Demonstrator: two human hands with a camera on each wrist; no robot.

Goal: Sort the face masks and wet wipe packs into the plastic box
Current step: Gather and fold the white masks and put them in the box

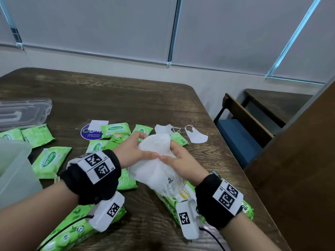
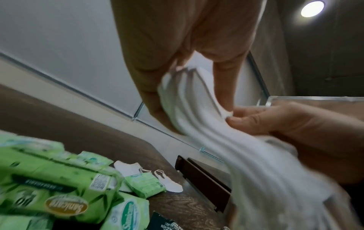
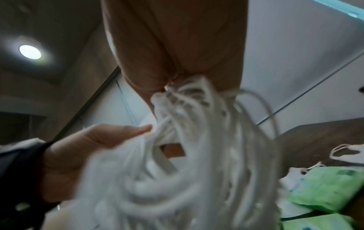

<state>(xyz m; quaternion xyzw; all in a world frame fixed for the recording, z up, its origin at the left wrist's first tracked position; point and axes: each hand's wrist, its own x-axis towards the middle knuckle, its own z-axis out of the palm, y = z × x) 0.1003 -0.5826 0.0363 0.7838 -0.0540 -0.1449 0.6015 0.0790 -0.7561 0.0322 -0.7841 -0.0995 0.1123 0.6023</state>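
A stack of white face masks (image 1: 155, 163) is held above the table's middle by both hands. My left hand (image 1: 143, 147) grips its left side with the thumb on top. My right hand (image 1: 171, 153) pinches the right side, and the ear loops hang down toward my wrist. In the left wrist view the masks (image 2: 197, 109) fan out between my left fingers (image 2: 151, 96) and the right hand (image 2: 275, 123). The right wrist view shows the loops and mask edges (image 3: 197, 147), blurred. Two loose masks (image 1: 196, 135) (image 1: 164, 128) lie farther back. Green wet wipe packs (image 1: 49, 161) are scattered around. The translucent plastic box (image 1: 12, 171) stands at the left edge.
The box's clear lid (image 1: 23, 113) lies at the back left. A round blue sticker (image 1: 90, 133) sits among the small packs. Large wipe packs (image 1: 72, 227) (image 1: 247, 208) lie under my wrists. A blue-seated chair (image 1: 241, 131) stands past the table's right edge.
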